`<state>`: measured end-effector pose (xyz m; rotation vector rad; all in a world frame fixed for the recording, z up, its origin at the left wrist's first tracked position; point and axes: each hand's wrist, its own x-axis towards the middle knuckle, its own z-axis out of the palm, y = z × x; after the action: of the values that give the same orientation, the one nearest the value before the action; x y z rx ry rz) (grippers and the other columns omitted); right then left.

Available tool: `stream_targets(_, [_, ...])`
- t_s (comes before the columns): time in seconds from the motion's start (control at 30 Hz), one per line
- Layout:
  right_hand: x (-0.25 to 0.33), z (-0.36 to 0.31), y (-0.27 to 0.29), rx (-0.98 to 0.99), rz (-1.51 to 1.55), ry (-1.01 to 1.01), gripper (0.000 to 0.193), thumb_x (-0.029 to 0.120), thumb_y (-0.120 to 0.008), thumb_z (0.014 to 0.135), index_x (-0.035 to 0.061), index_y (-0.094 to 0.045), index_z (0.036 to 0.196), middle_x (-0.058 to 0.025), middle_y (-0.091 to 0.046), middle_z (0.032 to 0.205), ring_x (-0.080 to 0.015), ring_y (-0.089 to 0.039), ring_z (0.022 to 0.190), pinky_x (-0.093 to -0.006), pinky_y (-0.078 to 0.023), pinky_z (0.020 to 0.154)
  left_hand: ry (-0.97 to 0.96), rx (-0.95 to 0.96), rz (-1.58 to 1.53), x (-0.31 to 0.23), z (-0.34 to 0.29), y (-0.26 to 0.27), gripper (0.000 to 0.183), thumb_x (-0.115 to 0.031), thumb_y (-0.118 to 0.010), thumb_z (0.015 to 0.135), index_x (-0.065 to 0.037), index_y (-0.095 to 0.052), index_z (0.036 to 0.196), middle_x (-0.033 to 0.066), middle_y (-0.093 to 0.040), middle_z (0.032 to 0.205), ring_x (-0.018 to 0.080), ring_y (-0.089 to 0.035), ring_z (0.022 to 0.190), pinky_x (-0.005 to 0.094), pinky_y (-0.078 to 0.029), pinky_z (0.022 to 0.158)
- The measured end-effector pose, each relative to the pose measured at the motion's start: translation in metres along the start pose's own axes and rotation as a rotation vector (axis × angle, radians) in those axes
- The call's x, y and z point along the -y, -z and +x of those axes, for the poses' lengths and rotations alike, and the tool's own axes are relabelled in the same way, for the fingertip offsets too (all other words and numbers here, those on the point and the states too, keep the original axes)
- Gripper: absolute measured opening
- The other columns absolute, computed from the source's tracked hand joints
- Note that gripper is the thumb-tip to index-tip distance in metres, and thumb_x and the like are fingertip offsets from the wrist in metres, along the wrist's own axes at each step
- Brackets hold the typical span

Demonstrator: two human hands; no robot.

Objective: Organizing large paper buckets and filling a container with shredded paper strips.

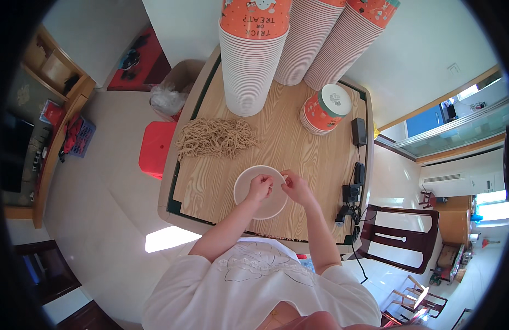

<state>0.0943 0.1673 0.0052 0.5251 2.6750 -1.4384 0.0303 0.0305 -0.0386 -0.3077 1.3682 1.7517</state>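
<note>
A round white paper bucket point(244, 187) stands on the table close in front of me, its pale inside facing up. My left hand point(261, 188) is over its opening, fingers pinched together; what they hold, if anything, is too small to make out. At the bucket's right rim, my right hand point(297, 188) has its thumb and fingers closed on the edge. Beyond the bucket, to the left, lies a loose heap of tan cords point(216, 137).
Tall stacks of nested orange-and-white paper buckets point(249, 71) rise at the table's far side. Smaller orange tubs point(323, 113) sit at the right, near black power adapters point(359, 132) and cables. A red stool point(157, 148) is left of the table, a dark wooden chair point(400, 236) right.
</note>
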Motion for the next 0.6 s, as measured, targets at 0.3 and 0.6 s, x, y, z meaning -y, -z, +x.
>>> stream_targets(0.3, [-0.016, 0.012, -0.004, 0.034, 0.357, -0.001, 0.021, 0.013, -0.05, 0.085, 0.0021, -0.056, 0.102, -0.0053, -0.06, 0.077, -0.0107, -0.054, 0.07, -0.0254, -0.045, 0.065, -0.019, -0.036, -0.012, -0.005, -0.001, -0.005, 0.011, -0.015, -0.056, 0.082, -0.006, -0.052, 0.085, 0.0001, -0.048, 0.066, 0.006, -0.043, 0.047, 0.0184, -0.029, 0.035])
stream_targets(0.6, [-0.014, 0.019, -0.001, 0.126, 0.441, -0.108, 0.019, 0.008, -0.05, 0.084, -0.0001, -0.06, 0.098, -0.0027, -0.06, 0.081, -0.0099, -0.053, 0.073, -0.0229, -0.043, 0.068, -0.034, -0.085, -0.067, 0.0, 0.0, -0.003, 0.009, -0.014, -0.054, 0.083, -0.006, -0.051, 0.086, 0.0009, -0.049, 0.066, 0.0067, -0.043, 0.045, 0.0187, -0.028, 0.034])
